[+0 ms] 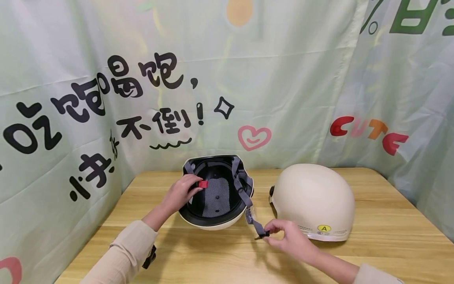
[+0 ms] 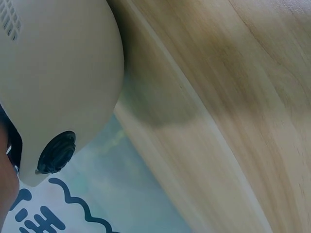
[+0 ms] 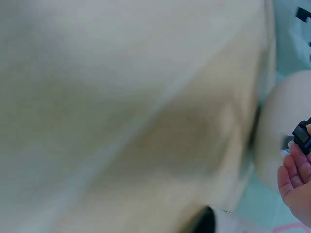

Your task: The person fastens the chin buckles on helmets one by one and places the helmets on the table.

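Observation:
A cream helmet (image 1: 213, 227) lies upturned on the table, its black inner lining (image 1: 217, 193) facing me. At its left side my left hand (image 1: 181, 192) reaches over the rim and pinches a small red buckle tab (image 1: 203, 184) between thumb and fingers. Grey chin straps (image 1: 242, 193) hang over the helmet's right rim. My right hand (image 1: 292, 240) pinches the black buckle (image 1: 263, 235) at the end of one strap, drawn out to the right. In the right wrist view, the fingers (image 3: 297, 167) hold that black buckle (image 3: 302, 137). The left wrist view shows the helmet's outer shell (image 2: 63, 73) with a black round piece (image 2: 57, 152).
A second cream helmet (image 1: 315, 197) sits dome up at the right, with a yellow "A" sticker (image 1: 324, 228). Both helmets are on a wooden table (image 1: 198, 260). A printed cloth (image 1: 294, 86) hangs behind and at the sides.

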`<control>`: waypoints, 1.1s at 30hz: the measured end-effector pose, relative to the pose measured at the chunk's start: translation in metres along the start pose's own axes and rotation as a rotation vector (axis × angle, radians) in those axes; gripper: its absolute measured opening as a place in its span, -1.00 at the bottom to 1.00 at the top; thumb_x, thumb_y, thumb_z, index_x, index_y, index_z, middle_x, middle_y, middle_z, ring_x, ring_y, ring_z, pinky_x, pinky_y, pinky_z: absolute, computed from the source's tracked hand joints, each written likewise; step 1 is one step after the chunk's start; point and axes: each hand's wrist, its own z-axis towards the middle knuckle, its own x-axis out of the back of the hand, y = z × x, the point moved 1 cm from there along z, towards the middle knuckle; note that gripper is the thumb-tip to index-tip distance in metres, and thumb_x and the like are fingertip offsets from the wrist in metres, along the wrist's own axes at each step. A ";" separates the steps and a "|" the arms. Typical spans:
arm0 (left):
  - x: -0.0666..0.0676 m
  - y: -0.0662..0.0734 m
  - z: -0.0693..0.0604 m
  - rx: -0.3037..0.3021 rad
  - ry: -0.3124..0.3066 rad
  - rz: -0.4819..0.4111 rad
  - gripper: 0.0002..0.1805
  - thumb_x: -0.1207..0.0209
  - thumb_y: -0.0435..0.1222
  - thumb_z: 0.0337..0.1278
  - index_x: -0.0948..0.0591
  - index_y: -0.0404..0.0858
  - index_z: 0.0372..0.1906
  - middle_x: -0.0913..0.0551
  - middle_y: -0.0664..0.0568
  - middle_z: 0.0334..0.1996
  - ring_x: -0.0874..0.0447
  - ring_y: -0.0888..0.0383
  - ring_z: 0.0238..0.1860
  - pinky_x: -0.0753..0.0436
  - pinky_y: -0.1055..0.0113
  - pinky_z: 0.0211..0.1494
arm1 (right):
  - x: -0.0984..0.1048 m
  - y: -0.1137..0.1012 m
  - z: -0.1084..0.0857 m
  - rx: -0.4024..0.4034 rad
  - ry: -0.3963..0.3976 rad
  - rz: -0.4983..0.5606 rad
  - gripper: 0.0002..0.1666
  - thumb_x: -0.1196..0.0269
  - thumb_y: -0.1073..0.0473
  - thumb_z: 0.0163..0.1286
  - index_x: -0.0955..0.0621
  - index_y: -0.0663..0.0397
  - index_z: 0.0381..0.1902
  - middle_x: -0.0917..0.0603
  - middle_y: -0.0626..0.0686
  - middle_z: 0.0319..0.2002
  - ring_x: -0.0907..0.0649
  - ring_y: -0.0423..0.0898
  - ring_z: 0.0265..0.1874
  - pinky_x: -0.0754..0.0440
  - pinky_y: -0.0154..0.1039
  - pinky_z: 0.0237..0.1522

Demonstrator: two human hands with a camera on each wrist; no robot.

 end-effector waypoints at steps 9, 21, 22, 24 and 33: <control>0.003 0.000 -0.001 -0.007 -0.010 -0.001 -0.70 -0.35 -0.37 -0.12 -0.62 -0.37 -0.19 -0.67 -0.11 -0.25 -0.62 -0.02 -0.12 -0.62 0.15 -0.04 | 0.016 -0.018 0.022 0.057 0.086 -0.025 -0.95 -0.26 0.28 0.21 -0.61 0.10 -0.34 -0.67 -0.07 -0.41 -0.54 -0.38 -0.40 -0.59 -0.36 -0.36; 0.004 0.000 -0.004 -0.004 -0.017 -0.008 -0.70 -0.34 -0.37 -0.11 -0.62 -0.37 -0.18 -0.68 -0.12 -0.24 -0.63 -0.04 -0.11 -0.61 0.14 -0.02 | 0.022 -0.029 0.041 0.000 0.131 0.046 -0.92 -0.23 0.31 0.24 -0.58 0.17 -0.29 -0.67 -0.01 -0.44 -0.60 -0.28 -0.50 -0.56 -0.40 -0.45; 0.004 0.000 -0.004 -0.004 -0.020 -0.008 -0.70 -0.34 -0.37 -0.11 -0.62 -0.37 -0.18 -0.68 -0.12 -0.24 -0.63 -0.04 -0.10 -0.61 0.14 -0.01 | 0.022 -0.030 0.043 0.003 0.138 0.053 -0.92 -0.23 0.32 0.23 -0.58 0.19 -0.29 -0.67 0.00 -0.45 -0.59 -0.29 -0.52 -0.55 -0.40 -0.47; 0.004 0.000 -0.004 -0.005 -0.026 -0.008 -0.70 -0.34 -0.38 -0.10 -0.62 -0.37 -0.18 -0.68 -0.12 -0.24 -0.63 -0.04 -0.10 -0.61 0.14 0.00 | 0.022 -0.031 0.046 -0.006 0.150 0.074 -0.92 -0.24 0.32 0.23 -0.58 0.20 -0.29 -0.67 0.02 -0.45 -0.59 -0.29 -0.53 -0.53 -0.40 -0.49; 0.003 -0.001 -0.005 -0.001 -0.036 -0.011 -0.71 -0.34 -0.38 -0.10 -0.62 -0.37 -0.18 -0.68 -0.13 -0.23 -0.63 -0.04 -0.09 -0.60 0.13 0.02 | 0.021 -0.043 0.063 -0.026 0.190 0.136 -0.90 -0.24 0.32 0.23 -0.59 0.24 -0.29 -0.66 0.05 -0.45 -0.58 -0.26 -0.53 -0.55 -0.41 -0.45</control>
